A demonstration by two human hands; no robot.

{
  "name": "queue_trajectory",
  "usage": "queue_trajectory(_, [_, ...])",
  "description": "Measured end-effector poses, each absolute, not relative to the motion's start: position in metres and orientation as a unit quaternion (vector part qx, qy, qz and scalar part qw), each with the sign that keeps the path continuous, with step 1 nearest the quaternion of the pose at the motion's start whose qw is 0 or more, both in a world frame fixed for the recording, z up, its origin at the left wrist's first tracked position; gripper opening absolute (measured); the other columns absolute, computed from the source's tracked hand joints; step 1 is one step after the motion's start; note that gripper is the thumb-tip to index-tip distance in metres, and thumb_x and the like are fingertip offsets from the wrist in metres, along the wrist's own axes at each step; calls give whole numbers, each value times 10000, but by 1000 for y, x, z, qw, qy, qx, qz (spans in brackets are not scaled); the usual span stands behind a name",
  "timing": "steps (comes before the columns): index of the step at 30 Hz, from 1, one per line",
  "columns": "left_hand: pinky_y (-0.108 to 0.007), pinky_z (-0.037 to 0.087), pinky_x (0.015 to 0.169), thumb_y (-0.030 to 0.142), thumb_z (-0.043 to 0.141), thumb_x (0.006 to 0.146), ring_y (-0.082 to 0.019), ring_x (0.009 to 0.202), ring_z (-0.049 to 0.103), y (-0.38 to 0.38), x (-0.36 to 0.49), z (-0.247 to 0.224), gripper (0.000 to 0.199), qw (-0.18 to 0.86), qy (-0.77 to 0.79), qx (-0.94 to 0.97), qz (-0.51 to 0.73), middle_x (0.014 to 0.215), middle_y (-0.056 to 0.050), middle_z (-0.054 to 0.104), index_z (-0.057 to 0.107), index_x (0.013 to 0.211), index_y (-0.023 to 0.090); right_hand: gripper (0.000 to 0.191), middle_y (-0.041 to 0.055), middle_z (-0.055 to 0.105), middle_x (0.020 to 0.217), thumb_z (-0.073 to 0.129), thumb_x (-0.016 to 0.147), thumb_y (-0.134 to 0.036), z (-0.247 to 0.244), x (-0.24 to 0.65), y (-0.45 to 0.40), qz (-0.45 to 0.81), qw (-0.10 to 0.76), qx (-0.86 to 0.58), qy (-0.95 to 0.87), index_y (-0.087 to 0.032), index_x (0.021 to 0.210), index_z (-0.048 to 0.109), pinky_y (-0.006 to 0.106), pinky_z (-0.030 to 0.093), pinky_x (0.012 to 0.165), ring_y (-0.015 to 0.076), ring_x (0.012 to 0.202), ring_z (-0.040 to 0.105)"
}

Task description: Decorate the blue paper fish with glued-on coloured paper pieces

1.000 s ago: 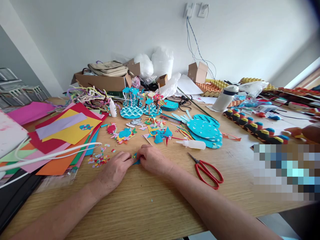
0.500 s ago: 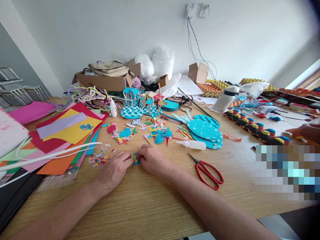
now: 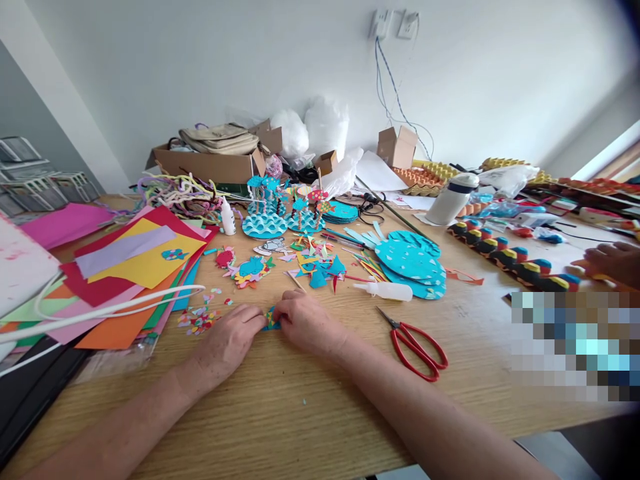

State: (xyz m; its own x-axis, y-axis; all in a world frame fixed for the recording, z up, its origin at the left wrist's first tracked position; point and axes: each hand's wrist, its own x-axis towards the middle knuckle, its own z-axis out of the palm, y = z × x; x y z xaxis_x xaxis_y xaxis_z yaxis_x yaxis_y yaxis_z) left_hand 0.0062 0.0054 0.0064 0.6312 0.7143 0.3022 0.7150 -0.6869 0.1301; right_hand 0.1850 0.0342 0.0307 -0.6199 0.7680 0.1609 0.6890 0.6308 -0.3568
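Between my fingertips is a small blue paper cutout (image 3: 271,320) with yellow bits on it, low over the wooden table. My left hand (image 3: 235,333) pinches its left side with closed fingers. From the right, my right hand (image 3: 305,320) presses its fingers together on the other side, hiding part of the cutout. Loose coloured paper dots (image 3: 197,321) lie just left of my left hand. Beyond my hands are decorated paper fish (image 3: 250,268) and a heap of blue paper scraps (image 3: 320,270). Red-handled scissors (image 3: 417,343) rest to the right of my right forearm.
A glue bottle (image 3: 387,290) lies by stacked blue discs (image 3: 410,263); another glue bottle (image 3: 228,217) stands farther back. Coloured paper sheets (image 3: 135,260) and a white cable (image 3: 125,300) are at left. A co-worker's hand (image 3: 613,263) is at right, near painted egg-carton strips (image 3: 510,257).
My hands stay on the cutout with barely any shift of the fingers. At the right edge, the co-worker's hand has risen a little and shows more clearly.
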Motion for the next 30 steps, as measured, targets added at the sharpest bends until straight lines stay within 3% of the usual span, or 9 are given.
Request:
queue_trajectory(8, [-311,473,723,-6,292,748,-184,811,555,5,6,8,334,-14,-405,-894,-190,836,-65,605,572,839,152,229,44,612,781,473,712,-94,30,185,35,122,158,-402,-894,-178,797,669,230,373,703,144,762,523])
queue_trajectory(13, [-288,479,711,25,303,759,-167,791,581,5,4,14,312,-73,-425,-874,-224,817,-53,629,571,834,167,238,47,615,794,460,717,-77,34,186,37,123,206,-424,-873,-159,806,664,228,368,729,139,785,521])
queue_trajectory(18, [-266,478,687,92,327,781,-152,751,594,7,2,16,270,-105,-450,-849,-258,807,-33,644,577,807,190,231,43,597,757,467,725,-99,31,185,34,117,174,-395,-894,-172,803,671,235,366,691,139,740,509])
queue_trajectory(25, [-268,470,688,186,352,794,-167,773,592,13,-12,35,233,-103,-510,-799,-300,824,-32,646,579,847,188,217,44,578,774,439,759,-94,47,191,33,104,350,-414,-834,-164,801,640,260,362,733,148,777,498])
queue_trajectory(30, [-266,473,669,242,370,792,-169,734,598,14,-15,38,217,-138,-548,-771,-295,794,-28,649,577,813,182,210,18,587,710,470,682,-52,43,193,40,194,327,-452,-807,-166,704,644,230,384,663,122,694,514])
